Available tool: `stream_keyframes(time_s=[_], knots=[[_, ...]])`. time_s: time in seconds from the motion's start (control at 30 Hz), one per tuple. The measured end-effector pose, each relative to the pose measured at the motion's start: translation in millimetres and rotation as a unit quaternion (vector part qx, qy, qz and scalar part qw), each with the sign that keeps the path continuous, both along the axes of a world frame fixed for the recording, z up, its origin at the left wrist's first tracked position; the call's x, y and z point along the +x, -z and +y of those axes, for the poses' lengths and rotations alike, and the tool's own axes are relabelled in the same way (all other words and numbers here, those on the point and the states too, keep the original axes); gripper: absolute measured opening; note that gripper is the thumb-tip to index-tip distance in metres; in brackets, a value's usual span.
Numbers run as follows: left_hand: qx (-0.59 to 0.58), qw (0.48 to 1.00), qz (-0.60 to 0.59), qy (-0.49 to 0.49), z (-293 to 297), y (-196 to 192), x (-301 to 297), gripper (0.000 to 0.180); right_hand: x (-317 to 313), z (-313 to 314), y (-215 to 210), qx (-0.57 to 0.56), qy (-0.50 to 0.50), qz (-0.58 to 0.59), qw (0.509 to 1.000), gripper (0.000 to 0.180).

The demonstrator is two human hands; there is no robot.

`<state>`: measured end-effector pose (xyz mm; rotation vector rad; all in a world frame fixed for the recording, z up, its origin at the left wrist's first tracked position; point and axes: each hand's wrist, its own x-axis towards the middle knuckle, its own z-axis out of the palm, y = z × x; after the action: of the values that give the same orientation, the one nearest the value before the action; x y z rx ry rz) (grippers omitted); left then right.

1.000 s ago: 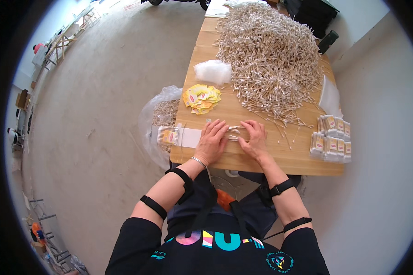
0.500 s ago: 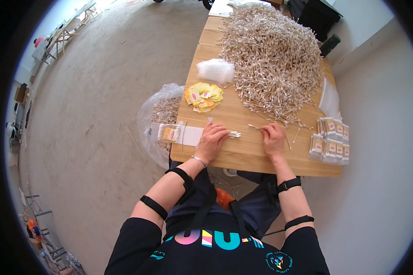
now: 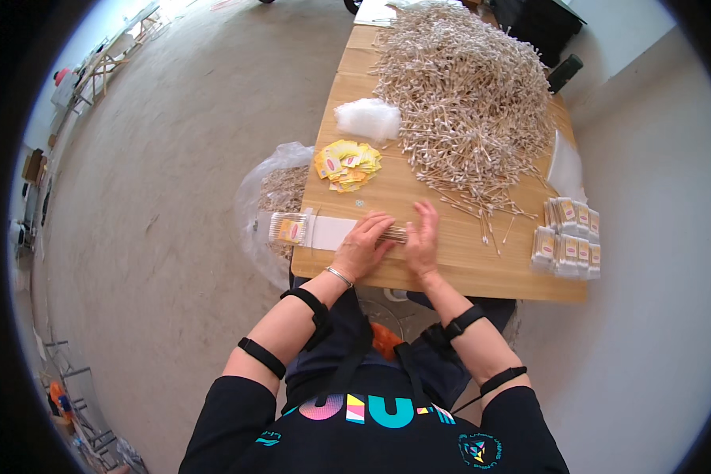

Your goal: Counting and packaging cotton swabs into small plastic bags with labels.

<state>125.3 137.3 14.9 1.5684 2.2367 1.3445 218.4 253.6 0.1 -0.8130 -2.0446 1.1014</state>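
My left hand (image 3: 360, 247) is closed around a small bunch of cotton swabs (image 3: 393, 234), just above the wooden table near its front edge. The swabs lie sideways, their right ends out past the fingers. Against those ends stands my right hand (image 3: 422, 245), slightly blurred, its fingers stretched out and apart, gripping nothing that I can see. Left of my left hand lies a white strip (image 3: 329, 234). At its far end is a clear packet of cotton swabs (image 3: 289, 229) with a yellow-orange card.
A large heap of loose cotton swabs (image 3: 470, 95) covers the table's far right. Yellow cards (image 3: 347, 165) and clear plastic bags (image 3: 368, 119) lie at left. Filled packets (image 3: 567, 241) stand in rows at right. A bag of swabs (image 3: 253, 189) sits beyond the table's left edge.
My right hand has moved left to the swab ends, and its pinching fingers have straightened. The single swab it held no longer shows separately. My left hand has stayed nearly in place.
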Motion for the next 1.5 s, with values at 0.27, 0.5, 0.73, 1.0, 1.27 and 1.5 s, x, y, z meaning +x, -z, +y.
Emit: stream_keyframes(time_s=[0.27, 0.5, 0.73, 1.0, 1.27, 1.5], knots=[[0.000, 1.000, -0.006, 0.007, 3, 2, 0, 0.034, 9, 11, 3, 0.145, 0.005, -0.080, 0.986, 0.047], [0.001, 0.997, 0.038, 0.061, 0, 3, -1, 0.020, 86, 62, -13, 0.168, 0.216, -0.310, 0.910, 0.024], [0.009, 0.997, 0.042, 0.059, 1, 2, -1, 0.017, 68, 49, -5, 0.193, 0.192, -0.270, 0.924, 0.010], [0.006, 0.998, 0.026, 0.057, 1, 0, 0, 0.019, 31, 47, -9, 0.182, 0.070, -0.180, 0.964, 0.008], [0.004, 0.998, 0.031, 0.056, 1, 1, -1, 0.023, 4, 50, -3, 0.164, -0.020, -0.136, 0.977, 0.005], [-0.018, 0.999, 0.025, 0.037, -2, -4, 0, 0.032, 44, 72, -12, 0.203, 0.101, -0.240, 0.944, 0.006]])
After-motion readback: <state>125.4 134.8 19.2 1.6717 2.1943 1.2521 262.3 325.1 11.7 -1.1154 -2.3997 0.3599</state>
